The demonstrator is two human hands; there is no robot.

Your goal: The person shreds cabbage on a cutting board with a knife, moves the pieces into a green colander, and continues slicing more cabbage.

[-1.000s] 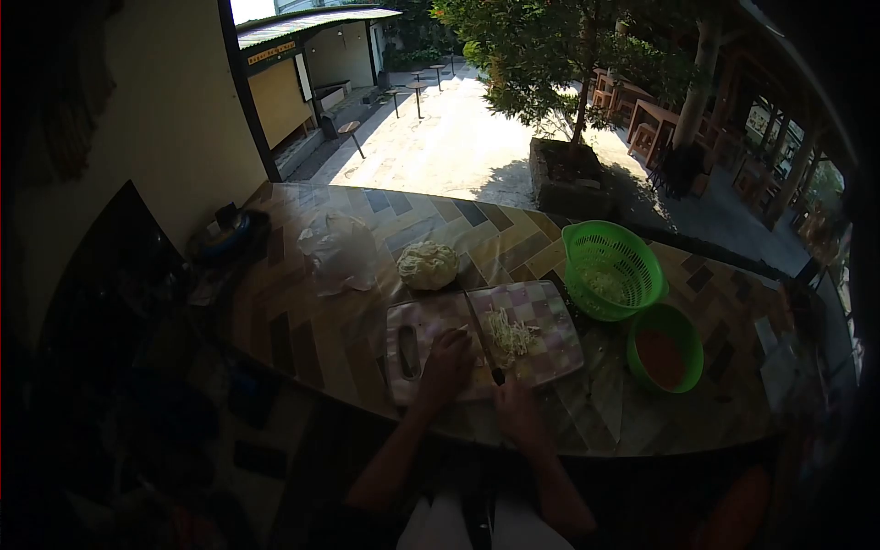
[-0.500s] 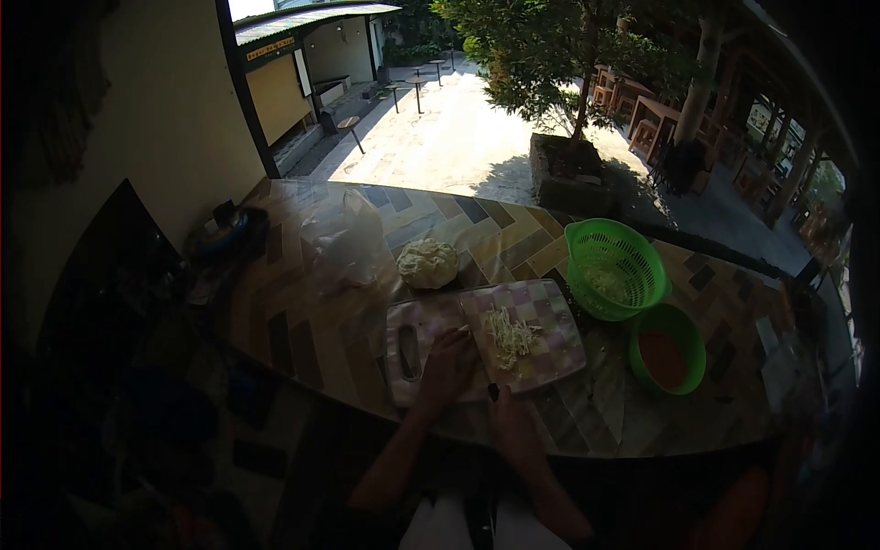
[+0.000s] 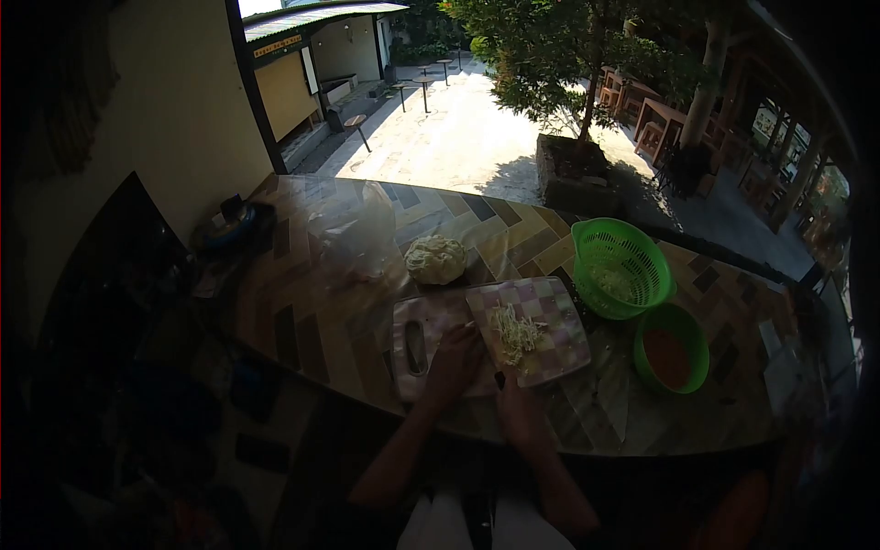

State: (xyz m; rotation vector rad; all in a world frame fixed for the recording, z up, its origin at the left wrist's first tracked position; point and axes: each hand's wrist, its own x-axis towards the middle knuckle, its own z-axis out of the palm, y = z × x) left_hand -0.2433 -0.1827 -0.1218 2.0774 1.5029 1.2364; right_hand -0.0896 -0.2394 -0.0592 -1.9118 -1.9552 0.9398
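The near part of the picture is very dark, so the person's lap and arms are hard to see. Both arms reach forward from the bottom, over the near edge of the counter [image 3: 312, 302].

The right hand [image 3: 519, 410] sits at the near edge of the counter, closed around the dark handle of a knife [image 3: 495, 359]. The blade points away from the person, across the cutting board [image 3: 541, 307]. The blade is thin and hard to see in the shade.

The left hand [image 3: 454, 359] lies palm down on the cutting board, just left of the knife. Its fingers are bent over something small. I cannot tell if it grips anything, because the hand hides what is under it.

The cutting board has pink and white squares and lies near the near edge, around the middle of the counter. A small pile of cut cabbage [image 3: 513, 332] lies on it, just right of the knife.

Past the board, toward the far edge, sits a pale cabbage chunk [image 3: 435, 258]. To its left is a clear plastic bag [image 3: 353, 243], which is hard to see. At the far left corner is a dark, blurry thing.

On the right side sits a green bowl [image 3: 672, 356] with something orange inside. Behind it is a green basket [image 3: 621, 268] with some pale shreds in it.
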